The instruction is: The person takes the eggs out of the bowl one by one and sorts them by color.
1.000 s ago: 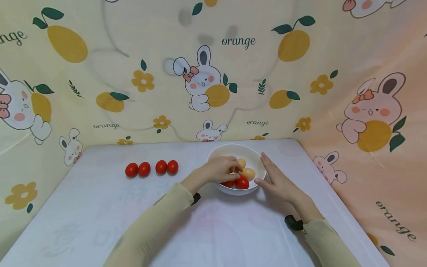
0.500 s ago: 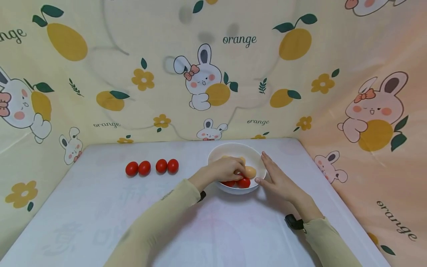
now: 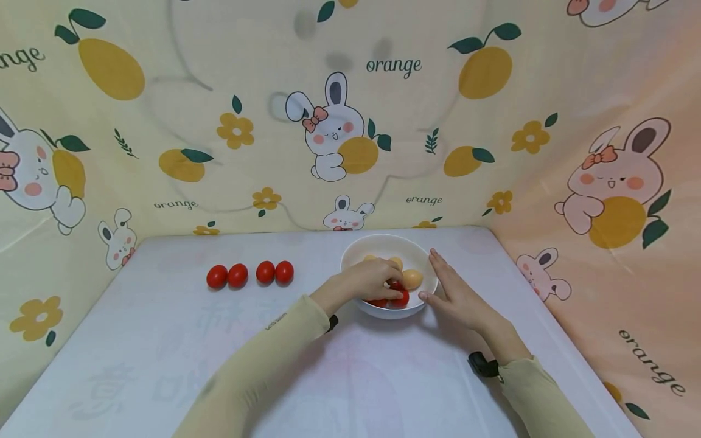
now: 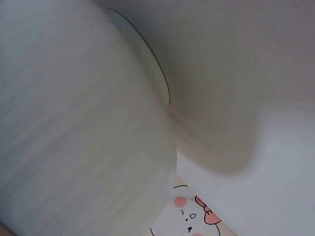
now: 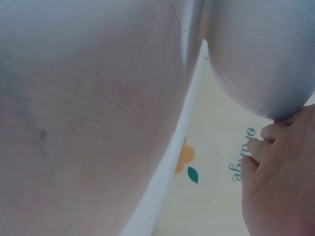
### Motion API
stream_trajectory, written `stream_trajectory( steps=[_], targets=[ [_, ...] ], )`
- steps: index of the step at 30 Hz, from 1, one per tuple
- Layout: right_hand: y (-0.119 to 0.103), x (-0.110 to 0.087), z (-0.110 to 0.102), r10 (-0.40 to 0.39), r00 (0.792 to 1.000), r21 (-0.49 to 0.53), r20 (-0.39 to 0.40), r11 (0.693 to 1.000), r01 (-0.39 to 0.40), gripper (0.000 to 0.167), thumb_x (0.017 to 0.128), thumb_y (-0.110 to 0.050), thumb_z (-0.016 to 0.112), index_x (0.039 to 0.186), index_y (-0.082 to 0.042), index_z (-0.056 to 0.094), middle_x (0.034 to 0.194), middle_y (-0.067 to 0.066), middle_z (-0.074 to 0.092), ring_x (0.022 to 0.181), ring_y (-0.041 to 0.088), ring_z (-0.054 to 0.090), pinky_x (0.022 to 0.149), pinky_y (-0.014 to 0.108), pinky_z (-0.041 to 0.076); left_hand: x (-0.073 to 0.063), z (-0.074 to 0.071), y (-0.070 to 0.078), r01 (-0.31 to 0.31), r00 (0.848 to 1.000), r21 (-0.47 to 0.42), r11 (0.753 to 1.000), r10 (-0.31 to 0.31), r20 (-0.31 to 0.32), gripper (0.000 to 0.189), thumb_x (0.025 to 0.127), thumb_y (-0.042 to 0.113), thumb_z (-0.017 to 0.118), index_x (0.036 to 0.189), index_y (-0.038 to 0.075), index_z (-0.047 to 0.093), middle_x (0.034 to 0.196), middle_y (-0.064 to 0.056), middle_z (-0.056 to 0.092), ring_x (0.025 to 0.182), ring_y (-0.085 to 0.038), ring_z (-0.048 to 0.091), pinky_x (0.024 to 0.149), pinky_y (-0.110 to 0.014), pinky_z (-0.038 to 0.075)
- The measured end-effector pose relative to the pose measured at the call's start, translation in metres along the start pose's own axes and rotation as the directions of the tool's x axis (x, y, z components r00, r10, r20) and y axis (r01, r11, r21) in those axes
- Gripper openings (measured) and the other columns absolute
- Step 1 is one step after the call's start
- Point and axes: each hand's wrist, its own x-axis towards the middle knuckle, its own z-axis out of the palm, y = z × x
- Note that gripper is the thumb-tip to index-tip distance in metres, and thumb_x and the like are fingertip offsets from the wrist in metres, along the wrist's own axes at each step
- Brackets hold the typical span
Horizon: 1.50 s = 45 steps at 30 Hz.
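Over toward the far side of the counter (image 3: 306, 371), a white bowl (image 3: 402, 249) has both hands at it. The left hand (image 3: 366, 281) dips inside, thumb and fingers curled about a red tomato (image 3: 404, 298); another tomato (image 3: 376, 302) sits beside it, partly under the palm. Pale yellow egg-shaped pieces (image 3: 412, 279) lie behind them in the same bowl. The right hand (image 3: 462, 301) grips nothing, its fingers straight and laid along the bowl's right side. Well apart to the left, four loose tomatoes (image 3: 238, 275) rest in two close pairs. From the left wrist, the fingers cannot be made out.
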Motion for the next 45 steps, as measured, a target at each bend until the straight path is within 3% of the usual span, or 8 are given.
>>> stream_trajectory(
  steps=[9, 17, 31, 39, 45],
  targets=[
    [-0.001, 0.0, -0.001, 0.001, 1.0, -0.006, -0.003, 1.0, -0.001, 0.096, 0.101, -0.049, 0.064, 0.166, -0.004, 0.01, 0.175, 0.012, 0.004, 0.159, 0.042, 0.008, 0.122, 0.068, 0.017, 0.0, 0.001, 0.0, 0.108, 0.994, -0.09, 0.99, -0.106, 0.022, 0.033, 0.092, 0.028, 0.082, 0.121, 0.015, 0.073, 0.108, 0.005, 0.068, 0.1, -0.011, 0.063, 0.091, -0.016, 0.05],
    [-0.002, 0.0, -0.001, -0.004, 1.0, -0.006, -0.005, 1.0, 0.004, 0.095, 0.101, -0.047, 0.065, 0.166, -0.004, 0.01, 0.175, 0.012, 0.005, 0.159, 0.041, 0.008, 0.122, 0.067, 0.016, 0.0, 0.002, -0.001, 0.15, 0.988, -0.055, 0.987, -0.148, 0.045, 0.044, 0.092, 0.029, 0.081, 0.131, 0.012, 0.069, 0.111, 0.003, 0.068, 0.099, -0.01, 0.06, 0.093, -0.018, 0.05],
    [-0.005, -0.002, -0.001, -0.004, 1.0, -0.01, -0.005, 1.0, 0.003, 0.096, 0.101, -0.046, 0.065, 0.166, -0.003, 0.01, 0.174, 0.014, 0.005, 0.159, 0.041, 0.008, 0.123, 0.066, 0.016, -0.002, 0.0, 0.0, 0.12, 0.993, -0.101, 0.988, -0.118, 0.032, 0.041, 0.092, 0.025, 0.08, 0.128, 0.011, 0.069, 0.111, 0.002, 0.067, 0.099, -0.01, 0.06, 0.091, -0.016, 0.05],
    [-0.006, -0.001, -0.001, 0.007, 1.0, -0.004, -0.001, 1.0, -0.007, 0.097, 0.1, -0.048, 0.065, 0.166, -0.003, 0.011, 0.174, 0.013, 0.005, 0.159, 0.041, 0.008, 0.122, 0.067, 0.016, -0.007, -0.003, -0.002, 0.051, 0.997, -0.21, 0.976, -0.064, -0.052, 0.038, 0.09, 0.022, 0.081, 0.123, 0.008, 0.068, 0.11, 0.003, 0.067, 0.1, -0.013, 0.065, 0.088, -0.016, 0.052],
    [-0.005, -0.001, 0.0, -0.008, 1.0, -0.006, -0.011, 1.0, 0.008, 0.095, 0.101, -0.046, 0.065, 0.166, -0.001, 0.011, 0.174, 0.015, 0.006, 0.159, 0.041, 0.008, 0.123, 0.067, 0.016, -0.013, -0.005, -0.004, 0.013, 0.992, -0.258, 0.966, -0.045, -0.121, 0.038, 0.09, 0.018, 0.08, 0.124, 0.006, 0.068, 0.116, -0.002, 0.069, 0.103, -0.014, 0.064, 0.094, -0.026, 0.056]
  ],
)
